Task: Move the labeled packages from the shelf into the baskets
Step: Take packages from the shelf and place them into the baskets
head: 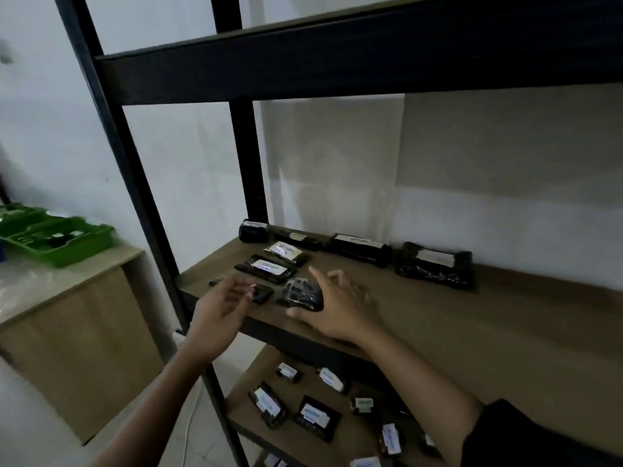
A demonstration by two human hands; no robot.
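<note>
Dim, soft indoor shot
Wall brighter at 9 o'clock; uprights bow with wide-angle distortion; both hands point(337, 308) motion-blurred; green tray point(57, 239) out of focus.

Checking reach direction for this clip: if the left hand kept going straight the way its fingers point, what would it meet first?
Most likely the small black package just beyond the left hand fingertips on the shelf; motion blur leaves contact unclear.

Left hand point(224, 299) over front edge of wooden shelf point(438, 318), fingers loosely curled beside small black package point(262, 293). Right hand point(337, 306) spread around crinkled black package point(301, 293), thumb at near side. More labeled packages point(360, 252) along back. Green baskets point(64, 239) on cabinet at left.
</note>
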